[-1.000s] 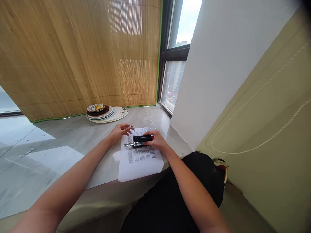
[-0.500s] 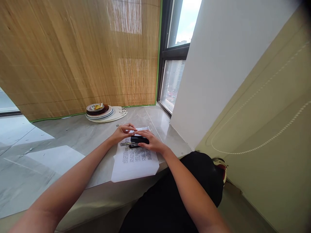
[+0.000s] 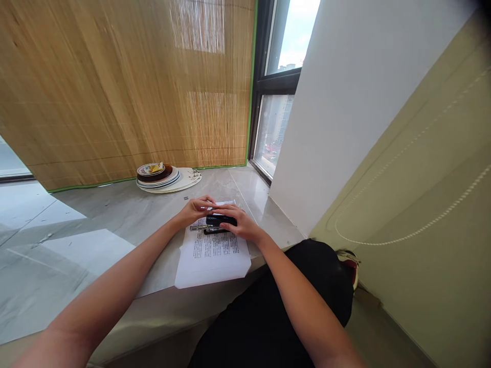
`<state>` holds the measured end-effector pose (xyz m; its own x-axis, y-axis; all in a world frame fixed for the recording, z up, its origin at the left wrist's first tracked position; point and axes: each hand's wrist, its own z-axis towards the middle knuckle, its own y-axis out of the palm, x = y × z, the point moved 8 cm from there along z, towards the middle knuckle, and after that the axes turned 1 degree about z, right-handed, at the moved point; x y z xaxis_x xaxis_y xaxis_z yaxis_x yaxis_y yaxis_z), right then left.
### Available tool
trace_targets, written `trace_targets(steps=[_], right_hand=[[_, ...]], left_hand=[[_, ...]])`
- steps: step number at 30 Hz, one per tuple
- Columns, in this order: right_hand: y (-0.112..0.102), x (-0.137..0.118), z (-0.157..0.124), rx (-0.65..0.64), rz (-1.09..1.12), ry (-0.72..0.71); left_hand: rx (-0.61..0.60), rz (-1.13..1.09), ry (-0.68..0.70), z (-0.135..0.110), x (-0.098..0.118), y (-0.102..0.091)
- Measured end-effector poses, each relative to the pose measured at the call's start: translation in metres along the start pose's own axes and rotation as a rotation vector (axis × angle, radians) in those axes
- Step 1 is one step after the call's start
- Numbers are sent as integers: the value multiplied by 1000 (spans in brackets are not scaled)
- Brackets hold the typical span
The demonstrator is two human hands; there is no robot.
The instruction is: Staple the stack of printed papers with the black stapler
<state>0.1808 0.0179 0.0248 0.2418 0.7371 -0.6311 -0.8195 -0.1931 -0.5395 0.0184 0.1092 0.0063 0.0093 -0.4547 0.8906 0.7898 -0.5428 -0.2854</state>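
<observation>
A black stapler (image 3: 220, 220) lies over the printed sheets of paper (image 3: 213, 268), with a silver metal rail (image 3: 197, 228) sticking out to its left. My right hand (image 3: 245, 225) is wrapped around the stapler's right end, its thumb on the near side and its fingers over the far side. Just beyond the stapler, my left hand (image 3: 196, 210) has its thumb and fingers pinched together, touching the right fingertips. Whatever sits in that pinch is too small or too hidden to name.
Stacked plates and a dark bowl (image 3: 155, 178) stand by the bamboo blind (image 3: 126, 102). A tiny grey piece (image 3: 186, 198) lies on the marble ledge (image 3: 153, 209). Right of the ledge is a white wall (image 3: 330, 92); my black-clothed leg (image 3: 307, 276) is below.
My right thumb has shifted slightly up and to the right along the stapler. My left hand stays nearly in place; the paper and plates look unchanged.
</observation>
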Motion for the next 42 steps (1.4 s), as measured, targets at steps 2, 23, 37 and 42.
trace_targets(steps=[2,23,37,42], right_hand=[[0,-1,0,11,11,-2],[0,4,-1,47,73,-23],[7,3,0,-10,-99,-66],[5,-2,-1,11,-53,-49]], left_hand=[[1,-9,-3,0,0,0],[94,-46,40,-1,9,-4],[43,-66,46,-2,14,0],[83,-70,10,-2,5,-6]])
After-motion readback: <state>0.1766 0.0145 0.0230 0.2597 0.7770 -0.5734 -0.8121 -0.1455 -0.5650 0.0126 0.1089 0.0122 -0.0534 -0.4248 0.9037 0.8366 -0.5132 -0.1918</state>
